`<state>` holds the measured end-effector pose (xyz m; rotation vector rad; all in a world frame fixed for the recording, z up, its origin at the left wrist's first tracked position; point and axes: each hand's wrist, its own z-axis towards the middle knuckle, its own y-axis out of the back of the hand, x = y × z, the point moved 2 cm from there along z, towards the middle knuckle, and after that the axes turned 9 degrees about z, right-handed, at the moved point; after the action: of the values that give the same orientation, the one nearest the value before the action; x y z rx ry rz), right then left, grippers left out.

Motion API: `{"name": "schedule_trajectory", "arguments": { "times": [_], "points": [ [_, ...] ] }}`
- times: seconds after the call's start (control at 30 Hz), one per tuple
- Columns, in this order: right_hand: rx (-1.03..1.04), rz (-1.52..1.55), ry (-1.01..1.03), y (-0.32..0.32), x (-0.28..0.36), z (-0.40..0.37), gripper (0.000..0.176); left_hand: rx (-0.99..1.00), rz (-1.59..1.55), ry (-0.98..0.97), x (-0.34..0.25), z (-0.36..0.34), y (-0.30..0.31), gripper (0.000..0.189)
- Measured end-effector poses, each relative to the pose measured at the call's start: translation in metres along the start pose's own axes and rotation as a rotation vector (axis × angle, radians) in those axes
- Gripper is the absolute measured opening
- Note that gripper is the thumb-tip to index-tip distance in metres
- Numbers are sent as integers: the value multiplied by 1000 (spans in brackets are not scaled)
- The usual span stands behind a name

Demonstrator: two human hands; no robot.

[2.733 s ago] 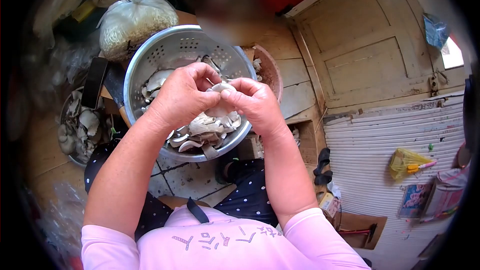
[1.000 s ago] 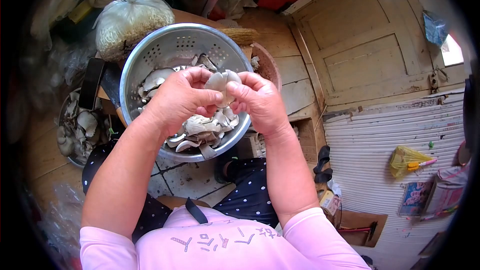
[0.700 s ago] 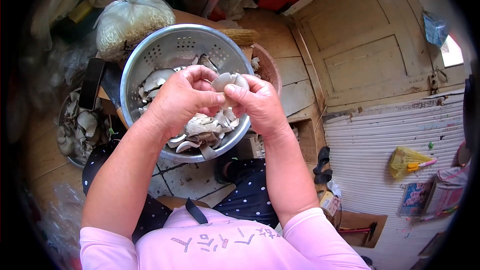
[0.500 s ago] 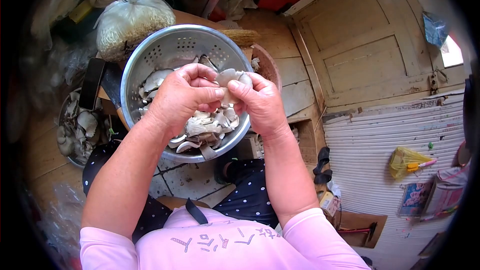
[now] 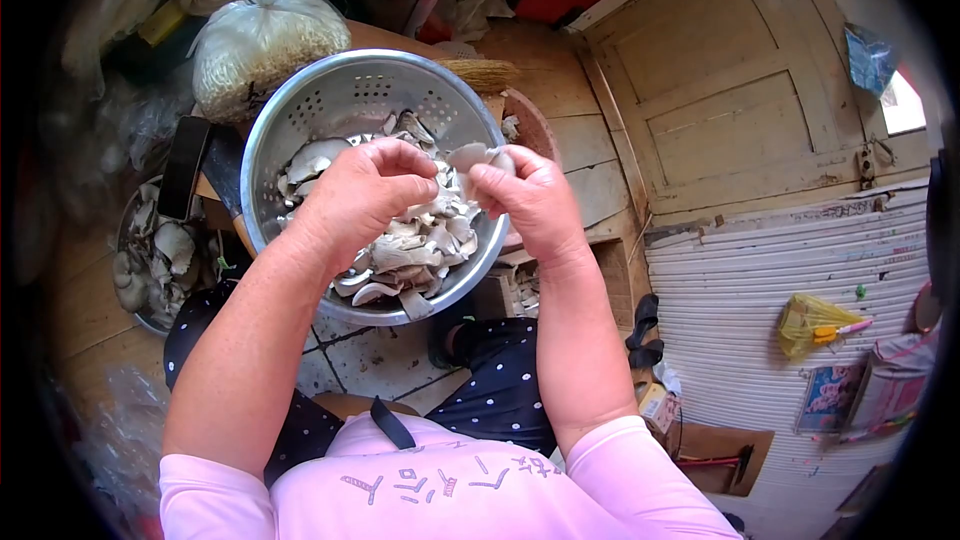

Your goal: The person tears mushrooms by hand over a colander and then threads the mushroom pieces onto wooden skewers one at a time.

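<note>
A metal colander [image 5: 262, 175] full of torn grey-white mushroom pieces [image 5: 410, 255] sits in front of me. Over its right rim my right hand [image 5: 525, 195] pinches a pale mushroom piece [image 5: 467, 155] between thumb and fingers. My left hand [image 5: 370, 190] is above the middle of the colander, thumb and fingertips drawn together close to that piece; anything between them is too small to make out. A small gap separates the two hands.
Left of the colander are a dark phone [image 5: 184, 168] and a bowl of larger mushrooms [image 5: 170, 250]. Behind it stands a tied plastic bag [image 5: 265, 45]. A straw broom [image 5: 480, 73] and a reddish basin [image 5: 535, 130] lie beyond its right side.
My hands have moved slightly apart, the right one outward and down with the mushroom piece. More of the pieces in the colander show between them.
</note>
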<state>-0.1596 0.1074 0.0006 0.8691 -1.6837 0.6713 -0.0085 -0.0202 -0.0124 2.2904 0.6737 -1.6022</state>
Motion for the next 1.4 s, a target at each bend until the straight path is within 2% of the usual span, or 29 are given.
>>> {"name": "schedule_trajectory", "arguments": {
  "times": [0.13, 0.27, 0.33, 0.43, 1.2, 1.27, 1.37, 1.4],
  "points": [
    [65, -93, -29, -2, 0, -3, 19, -79, -141, -64, -5, 1, 0, 16],
    [-7, -228, -6, 6, -13, 5, 22, -122, -132, -122, -4, 5, 11, 16],
    [-45, -560, 75, 7, -14, 7, 24, -139, -119, -109, -8, 3, 11, 15],
    [-42, -617, 80, 2, -14, 8, 31, -166, -127, -112, -7, 4, 13, 13],
    [71, -695, 105, -31, -33, 33, 26, -336, -390, -243, -22, -2, 44, 11],
    [99, -655, -5, -42, -31, 38, 24, -347, -413, -248, -22, -2, 46, 11],
    [115, -634, -41, -54, -38, 51, 24, -346, -429, -256, -21, -4, 50, 11],
    [154, -678, 19, -58, -40, 56, 26, -350, -432, -255, -21, -5, 50, 11]
  ]
}}
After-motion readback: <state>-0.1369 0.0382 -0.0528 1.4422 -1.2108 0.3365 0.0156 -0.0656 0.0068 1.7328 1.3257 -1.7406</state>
